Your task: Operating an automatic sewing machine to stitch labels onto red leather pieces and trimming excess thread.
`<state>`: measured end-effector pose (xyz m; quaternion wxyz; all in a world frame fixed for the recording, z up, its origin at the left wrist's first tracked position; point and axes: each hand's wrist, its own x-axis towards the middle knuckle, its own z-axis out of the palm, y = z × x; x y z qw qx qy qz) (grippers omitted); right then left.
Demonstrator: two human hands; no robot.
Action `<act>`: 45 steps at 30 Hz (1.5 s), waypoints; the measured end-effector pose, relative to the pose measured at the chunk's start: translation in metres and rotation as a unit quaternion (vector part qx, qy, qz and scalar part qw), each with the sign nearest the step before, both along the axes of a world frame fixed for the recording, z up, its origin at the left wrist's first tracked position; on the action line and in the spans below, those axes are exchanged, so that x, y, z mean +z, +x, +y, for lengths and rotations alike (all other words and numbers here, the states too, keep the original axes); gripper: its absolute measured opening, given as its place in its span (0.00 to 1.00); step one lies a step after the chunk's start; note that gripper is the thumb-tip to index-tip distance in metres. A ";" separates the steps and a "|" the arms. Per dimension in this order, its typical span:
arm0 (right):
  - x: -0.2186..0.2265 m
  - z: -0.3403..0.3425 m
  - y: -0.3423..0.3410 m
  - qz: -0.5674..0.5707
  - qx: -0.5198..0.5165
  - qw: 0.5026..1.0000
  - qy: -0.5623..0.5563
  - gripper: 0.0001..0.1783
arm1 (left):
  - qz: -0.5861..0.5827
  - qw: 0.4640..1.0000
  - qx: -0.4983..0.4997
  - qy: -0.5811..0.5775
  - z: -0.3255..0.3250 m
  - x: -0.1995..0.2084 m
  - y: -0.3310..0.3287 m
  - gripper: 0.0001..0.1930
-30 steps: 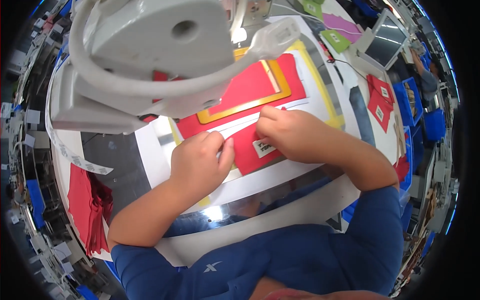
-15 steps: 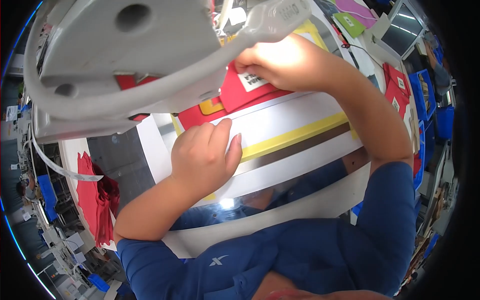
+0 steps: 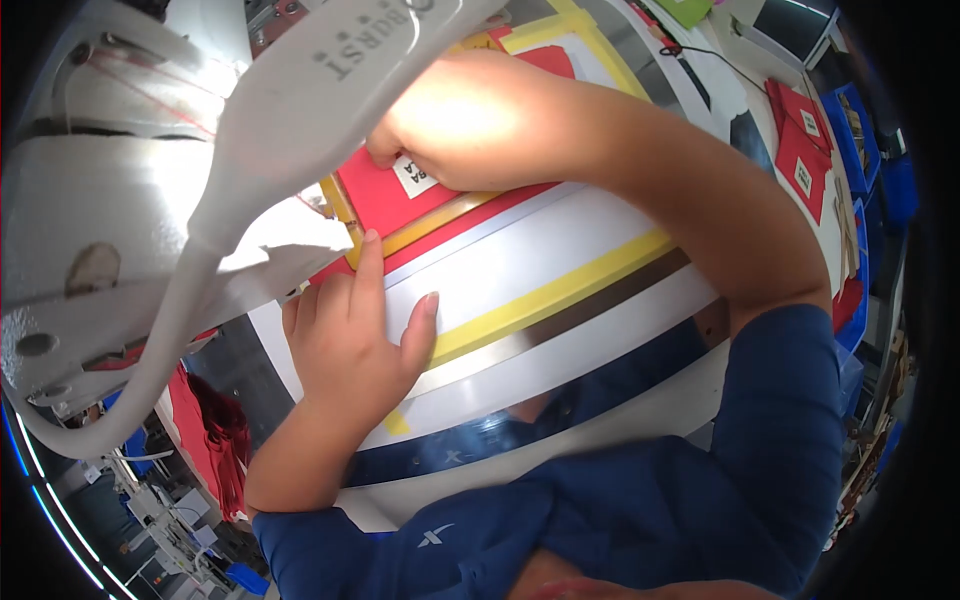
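A red fabric piece (image 3: 385,200) with a white printed label (image 3: 413,178) lies inside a yellow-edged frame (image 3: 440,218), beside the sewing machine (image 3: 120,200). My right hand (image 3: 465,120) reaches over it from the right, with curled fingers closed at its edge by the label; the lamp hides part of that hand. My left hand (image 3: 345,335) is open, its index finger stretched to the frame's near corner and its thumb spread apart. Under the frame lie another red layer (image 3: 480,222) and a white sheet (image 3: 540,240) edged with yellow tape (image 3: 560,295).
A grey lamp (image 3: 310,110) on a bent neck hangs over the machine, close above my right hand. Red fabric (image 3: 210,430) is heaped at the left table edge. More labelled red pieces (image 3: 800,150) and blue bins (image 3: 850,150) stand at the right.
The view has shifted, showing more of the machine's needle side. The red piece now lies flatter, inside the yellow-edged frame. My left index finger has straightened out to the frame's corner.
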<state>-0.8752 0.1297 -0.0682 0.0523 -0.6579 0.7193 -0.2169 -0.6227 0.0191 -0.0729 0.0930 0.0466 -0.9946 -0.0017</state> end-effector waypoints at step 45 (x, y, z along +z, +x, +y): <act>-0.009 -0.007 0.004 0.168 0.052 0.984 -0.020 0.23 | -0.007 0.995 -0.011 0.103 0.004 0.002 -0.008 0.34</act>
